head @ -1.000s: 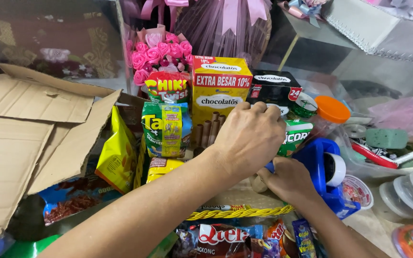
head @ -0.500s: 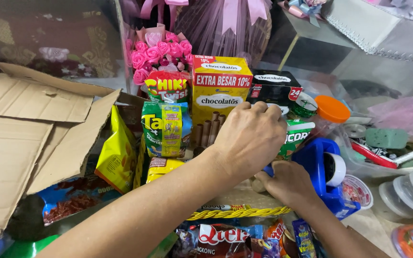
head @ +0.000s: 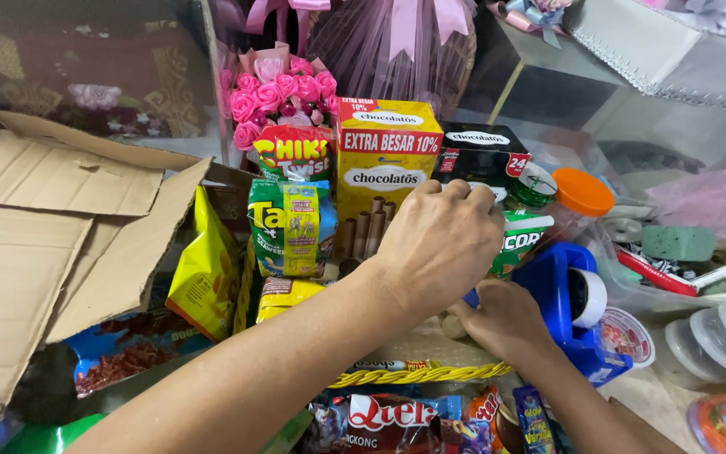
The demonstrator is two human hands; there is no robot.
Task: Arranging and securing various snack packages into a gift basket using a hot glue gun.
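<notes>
My left hand (head: 440,244) reaches in from the lower left. Its fingers are curled over the top of a green and white snack packet (head: 521,240), in front of a black box (head: 479,151). My right hand (head: 504,321) sits lower, at the packet's base, with its fingertips hidden under my left wrist. It rests against a blue tape dispenser (head: 558,296). A yellow wafer-stick box (head: 386,160) stands just left of my left hand, inside a basket with a yellow braided rim (head: 418,374).
A green seaweed snack pack (head: 289,227), a yellow bag (head: 205,269) and pink fabric roses (head: 279,88) fill the basket's left. Flattened cardboard (head: 52,244) lies at the left. An orange-lidded jar (head: 583,193), green foam block (head: 678,244) and clear lids (head: 720,336) are at the right. Candy packets (head: 397,416) lie in front.
</notes>
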